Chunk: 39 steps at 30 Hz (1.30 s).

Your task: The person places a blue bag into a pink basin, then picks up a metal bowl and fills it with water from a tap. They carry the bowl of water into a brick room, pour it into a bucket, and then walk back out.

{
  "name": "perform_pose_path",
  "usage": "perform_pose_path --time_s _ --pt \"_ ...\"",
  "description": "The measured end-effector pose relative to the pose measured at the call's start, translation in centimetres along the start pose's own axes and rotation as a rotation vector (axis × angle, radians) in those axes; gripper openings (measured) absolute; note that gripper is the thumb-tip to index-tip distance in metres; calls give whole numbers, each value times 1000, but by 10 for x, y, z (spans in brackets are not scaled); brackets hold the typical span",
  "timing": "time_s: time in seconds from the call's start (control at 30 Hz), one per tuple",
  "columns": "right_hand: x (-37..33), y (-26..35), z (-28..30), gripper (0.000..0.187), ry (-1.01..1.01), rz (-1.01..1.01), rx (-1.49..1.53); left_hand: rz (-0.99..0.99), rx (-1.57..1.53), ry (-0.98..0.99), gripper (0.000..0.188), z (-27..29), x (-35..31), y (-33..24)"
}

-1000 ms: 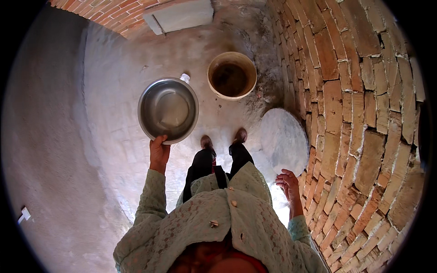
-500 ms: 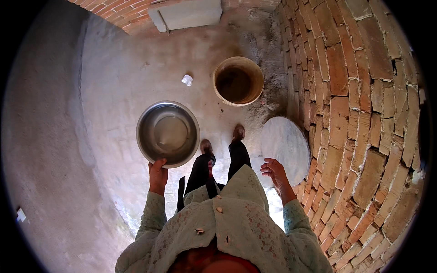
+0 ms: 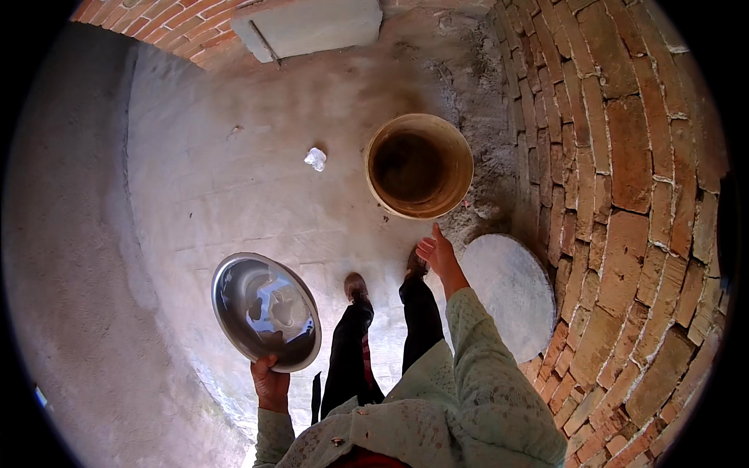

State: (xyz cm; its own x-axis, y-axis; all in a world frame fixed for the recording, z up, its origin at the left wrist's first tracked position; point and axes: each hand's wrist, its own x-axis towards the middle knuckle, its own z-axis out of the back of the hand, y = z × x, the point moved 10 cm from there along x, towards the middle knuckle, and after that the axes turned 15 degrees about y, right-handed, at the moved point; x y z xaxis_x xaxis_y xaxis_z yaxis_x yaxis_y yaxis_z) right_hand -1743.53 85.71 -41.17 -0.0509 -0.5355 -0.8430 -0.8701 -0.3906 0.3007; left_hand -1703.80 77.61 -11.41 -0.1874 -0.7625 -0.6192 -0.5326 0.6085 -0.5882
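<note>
While the person's left hand (image 3: pixel 270 384) is closed around the near rim of a shiny steel basin (image 3: pixel 261 308), I see that basin held tilted above the floor (image 3: pixel 195 187), out to the left of the legs (image 3: pixel 343 351). Bright reflections gleam inside it; whether it holds liquid I can't tell from where I stand. The right hand (image 3: pixel 438 256) reaches forward, its grip loose and free, fingers partly spread, just beside the near edge of a tan bucket (image 3: pixel 451 189) with a dark inside. I cannot tell whether fingertip and bucket touch. A crumpled white scrap (image 3: pixel 315 159) lies on the floor left of the bucket, and a round grey disc (image 3: pixel 509 292) sits by the brick wall (image 3: pixel 624 164).
</note>
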Motion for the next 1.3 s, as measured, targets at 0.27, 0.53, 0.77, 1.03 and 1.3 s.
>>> perform_pose_path --time_s 0.27,0.53,0.77,1.03,1.3 --pt "92 20 -28 81 3 236 62 -105 17 -172 57 66 -10 -4" --pt "87 128 -53 53 -553 403 -73 -181 -39 -177 56 81 -20 -1" --pt "59 114 3 49 -477 478 -266 -181 -68 -223 58 84 -33 -4" --pt "53 149 -79 55 -354 569 -993 -172 -95 -227 59 88 -31 -2" --pt "40 181 -81 56 -102 639 -1064 -204 -98 -244 54 85 -34 -9"
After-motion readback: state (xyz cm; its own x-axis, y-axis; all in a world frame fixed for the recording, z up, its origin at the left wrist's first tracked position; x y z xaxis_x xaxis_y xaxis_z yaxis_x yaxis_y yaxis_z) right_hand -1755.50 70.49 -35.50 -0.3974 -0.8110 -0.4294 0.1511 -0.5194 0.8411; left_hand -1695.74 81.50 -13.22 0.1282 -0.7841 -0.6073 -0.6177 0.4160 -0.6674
